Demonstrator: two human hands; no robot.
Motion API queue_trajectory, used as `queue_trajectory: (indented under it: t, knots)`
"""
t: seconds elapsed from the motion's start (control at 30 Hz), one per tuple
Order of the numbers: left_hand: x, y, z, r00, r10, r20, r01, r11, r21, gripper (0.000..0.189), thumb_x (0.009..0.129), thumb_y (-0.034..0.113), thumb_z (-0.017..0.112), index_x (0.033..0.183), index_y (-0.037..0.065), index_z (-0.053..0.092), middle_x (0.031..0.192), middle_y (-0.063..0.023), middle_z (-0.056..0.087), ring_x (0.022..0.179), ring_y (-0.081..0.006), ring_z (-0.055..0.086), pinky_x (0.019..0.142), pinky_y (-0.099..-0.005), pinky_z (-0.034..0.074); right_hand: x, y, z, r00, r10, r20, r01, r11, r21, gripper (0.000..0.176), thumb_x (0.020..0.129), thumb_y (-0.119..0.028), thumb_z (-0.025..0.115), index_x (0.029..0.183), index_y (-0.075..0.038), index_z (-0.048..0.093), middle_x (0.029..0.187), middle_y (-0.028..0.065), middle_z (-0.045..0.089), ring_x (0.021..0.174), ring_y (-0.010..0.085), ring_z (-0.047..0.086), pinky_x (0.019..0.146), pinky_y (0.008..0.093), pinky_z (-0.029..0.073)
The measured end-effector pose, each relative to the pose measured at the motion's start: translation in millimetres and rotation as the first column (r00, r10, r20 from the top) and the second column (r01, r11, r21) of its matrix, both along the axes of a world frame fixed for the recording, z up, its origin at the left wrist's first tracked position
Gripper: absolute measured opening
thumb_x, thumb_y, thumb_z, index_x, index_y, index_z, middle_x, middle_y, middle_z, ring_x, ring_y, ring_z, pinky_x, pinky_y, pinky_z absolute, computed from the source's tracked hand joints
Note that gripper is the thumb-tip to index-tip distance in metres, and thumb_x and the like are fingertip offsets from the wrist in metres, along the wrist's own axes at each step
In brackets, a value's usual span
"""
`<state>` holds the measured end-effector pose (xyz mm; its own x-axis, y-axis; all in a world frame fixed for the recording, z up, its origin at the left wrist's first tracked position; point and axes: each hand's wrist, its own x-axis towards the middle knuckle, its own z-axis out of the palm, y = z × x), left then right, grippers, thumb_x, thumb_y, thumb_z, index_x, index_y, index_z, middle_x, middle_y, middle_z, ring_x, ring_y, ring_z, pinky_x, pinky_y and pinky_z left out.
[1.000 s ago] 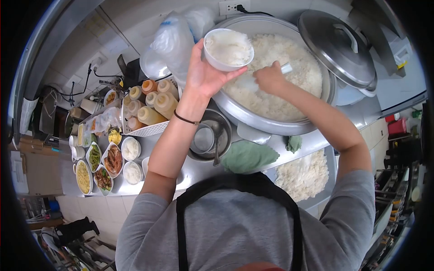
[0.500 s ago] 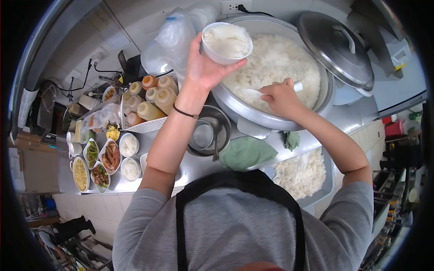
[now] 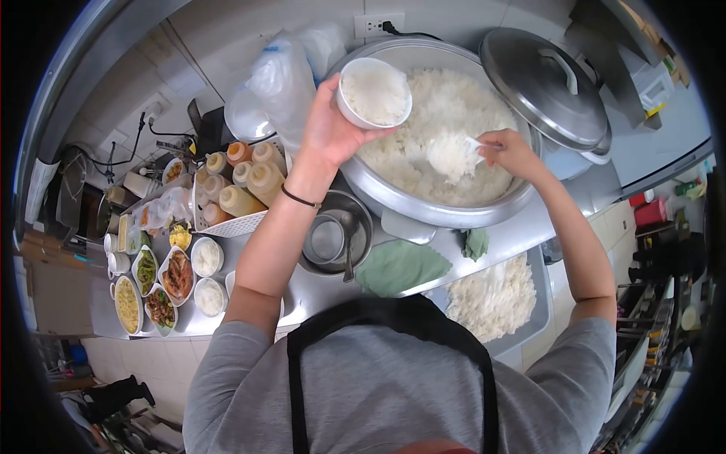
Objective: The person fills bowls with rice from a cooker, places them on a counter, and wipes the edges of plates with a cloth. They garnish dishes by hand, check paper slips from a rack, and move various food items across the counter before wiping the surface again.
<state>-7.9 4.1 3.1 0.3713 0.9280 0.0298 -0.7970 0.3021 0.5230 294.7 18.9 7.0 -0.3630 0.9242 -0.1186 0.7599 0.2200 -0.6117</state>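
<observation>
My left hand (image 3: 333, 125) is closed around a white bowl (image 3: 366, 123) filled with cooked rice, held up at the left rim of a large round rice cooker (image 3: 412, 203). My right hand (image 3: 511, 153) grips a white rice paddle (image 3: 474, 145) over the cooker. A clump of rice (image 3: 452, 157) covers the paddle's blade, just above the rice (image 3: 476, 98) in the pot. The bowl and the paddle are apart.
A metal lid (image 3: 544, 94) leans at the cooker's right. Nearer me are a steel pot (image 3: 364, 246) with a ladle, a green cloth (image 3: 401, 267) and a tray of rice (image 3: 491, 299). Sauce bottles (image 3: 240, 201) and filled dishes (image 3: 178, 276) stand left.
My right hand has moved right, and the paddle now carries a clump of rice. The bowl in my left hand sits slightly lower and further left in view. The camera view has shifted a little.
</observation>
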Motion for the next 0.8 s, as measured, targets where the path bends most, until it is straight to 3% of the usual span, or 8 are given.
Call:
queue_trajectory:
  t: [0.17, 0.23, 0.27, 0.33, 0.5, 0.6, 0.7, 0.8]
  knots:
    - [13.7, 3.5, -11.4, 0.994, 0.014, -0.111, -0.014, 1.000, 0.003, 0.053, 0.084, 0.042, 0.040, 0.125, 0.009, 0.036, 0.127, -0.0145, 0.040, 0.117, -0.0324, 0.038, 0.091, -0.0554, 0.034, 0.5, 21.4, 49.3, 0.998, 0.005, -0.064, 0.001, 0.996, 0.085, 0.022, 0.077, -0.020, 0.057, 0.087, 0.000, 0.062, 0.062, 0.0077, 0.060, 0.057, 0.0144, 0.056, 0.058, 0.0271, 0.043]
    - [26.3, 4.6, -15.1, 0.990, 0.025, -0.142, -0.027, 1.000, -0.012, 0.052, 0.084, 0.043, 0.040, 0.124, 0.009, 0.037, 0.125, -0.0137, 0.041, 0.116, -0.0307, 0.040, 0.090, -0.0546, 0.036, -26.4, 17.6, 65.9, 0.994, -0.093, -0.051, 0.106, 0.873, 0.476, 0.016, 0.075, -0.017, 0.055, 0.078, -0.003, 0.062, 0.056, 0.0072, 0.056, 0.056, 0.0173, 0.055, 0.057, 0.0304, 0.040]
    - [34.3, 4.3, -16.0, 0.990, 0.017, -0.137, -0.023, 0.999, -0.043, 0.052, 0.084, 0.043, 0.040, 0.124, 0.010, 0.038, 0.126, -0.0126, 0.041, 0.117, -0.0300, 0.039, 0.092, -0.0545, 0.034, -37.2, 16.5, 66.3, 0.994, -0.095, -0.049, 0.107, 0.870, 0.481, 0.016, 0.075, -0.017, 0.055, 0.078, -0.003, 0.062, 0.056, 0.0072, 0.056, 0.056, 0.0173, 0.055, 0.057, 0.0304, 0.040]
    - [49.7, 6.3, -16.0, 0.991, 0.009, -0.130, -0.018, 0.997, -0.069, 0.052, 0.084, 0.043, 0.040, 0.124, 0.010, 0.038, 0.126, -0.0115, 0.041, 0.117, -0.0292, 0.038, 0.093, -0.0544, 0.031, -60.8, 15.5, 60.9, 0.871, -0.284, 0.401, -0.273, 0.399, 0.876, 0.010, 0.075, -0.013, 0.054, 0.077, -0.005, 0.059, 0.063, 0.0048, 0.056, 0.064, 0.0166, 0.055, 0.063, 0.0288, 0.037]
    - [67.8, 18.5, -18.0, 0.980, -0.036, 0.195, 0.068, 0.985, -0.160, 0.052, 0.084, 0.049, 0.033, 0.122, 0.016, 0.040, 0.126, -0.0069, 0.041, 0.117, -0.0273, 0.037, 0.094, -0.0552, 0.027, -102.5, -6.7, 29.8, 0.764, -0.277, 0.582, -0.467, 0.384, 0.796, 0.015, 0.070, -0.007, 0.049, 0.083, -0.005, 0.056, 0.072, 0.0066, 0.057, 0.072, 0.0223, 0.058, 0.066, 0.0345, 0.040]
    - [65.8, 8.6, -7.8, 0.985, 0.031, 0.168, 0.005, 0.978, -0.209, 0.051, 0.082, 0.041, 0.038, 0.124, 0.013, 0.037, 0.129, -0.0099, 0.036, 0.122, -0.0275, 0.030, 0.099, -0.0532, 0.020, -97.2, -5.4, 40.4, 0.851, -0.255, 0.460, -0.298, 0.487, 0.821, 0.015, 0.067, -0.007, 0.052, 0.081, -0.004, 0.056, 0.072, 0.0069, 0.058, 0.073, 0.0212, 0.058, 0.061, 0.0345, 0.045]
    - [59.4, 6.6, -4.6, 0.977, 0.054, 0.208, -0.009, 0.978, -0.209, 0.053, 0.081, 0.043, 0.037, 0.124, 0.013, 0.036, 0.130, -0.0100, 0.035, 0.121, -0.0278, 0.030, 0.100, -0.0524, 0.020, -89.5, -25.9, 68.9, 0.929, -0.108, 0.355, -0.271, 0.456, 0.848, 0.025, 0.066, -0.004, 0.053, 0.091, -0.002, 0.055, 0.081, 0.0070, 0.059, 0.076, 0.0237, 0.059, 0.061, 0.0330, 0.049]
    - [53.7, 7.2, -5.4, 0.959, 0.026, 0.281, 0.007, 0.993, -0.116, 0.054, 0.081, 0.043, 0.037, 0.125, 0.012, 0.035, 0.130, -0.0102, 0.034, 0.122, -0.0284, 0.030, 0.100, -0.0521, 0.020, -94.9, -35.4, 49.6, 0.887, -0.061, 0.458, -0.401, 0.391, 0.829, 0.031, 0.065, -0.002, 0.053, 0.097, -0.003, 0.056, 0.089, 0.0068, 0.058, 0.078, 0.0260, 0.059, 0.063, 0.0339, 0.049]
